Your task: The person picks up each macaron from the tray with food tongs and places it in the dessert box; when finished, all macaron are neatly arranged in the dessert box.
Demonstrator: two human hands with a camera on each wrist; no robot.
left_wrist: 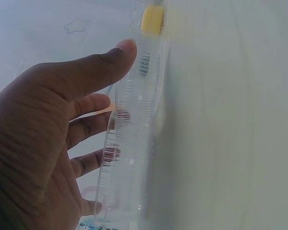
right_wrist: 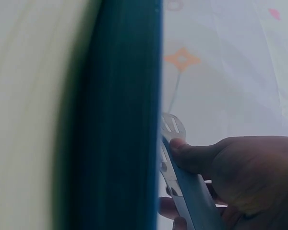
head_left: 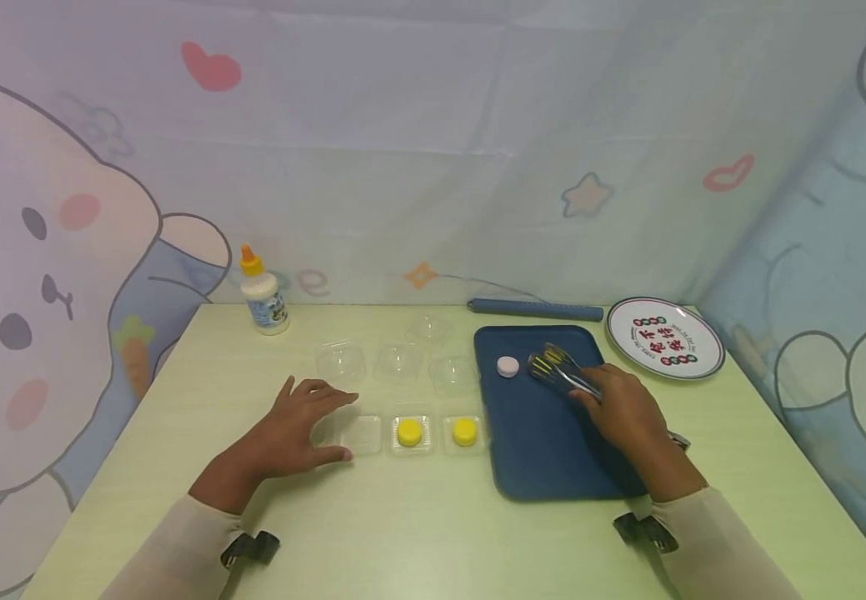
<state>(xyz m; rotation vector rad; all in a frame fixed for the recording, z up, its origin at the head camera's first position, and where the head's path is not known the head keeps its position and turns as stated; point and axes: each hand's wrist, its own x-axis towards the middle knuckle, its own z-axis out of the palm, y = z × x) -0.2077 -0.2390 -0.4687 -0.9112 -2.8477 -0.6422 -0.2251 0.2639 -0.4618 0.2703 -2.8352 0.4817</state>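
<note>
In the head view my right hand (head_left: 623, 408) grips metal tongs (head_left: 578, 383) over the blue tray (head_left: 545, 458). Yellow shows at the tongs' slotted ends; I cannot tell whether it is a held piece or a reflection. Just left of those ends, a small pale pink round piece (head_left: 508, 367) lies on the tray. My left hand (head_left: 293, 433) is spread at the left end of the front row, thumb and fingers around a clear plastic box (head_left: 361, 435). Two neighbouring clear boxes hold a yellow round piece (head_left: 409, 432) and another yellow round piece (head_left: 465, 431).
Behind the row stand several more clear plastic pieces (head_left: 398, 361). A glue bottle (head_left: 263, 296) with an orange tip is at the back left. Along the back edge lies a dark blue rod (head_left: 536, 310), and a white plate (head_left: 665, 338) with red writing sits at the back right.
</note>
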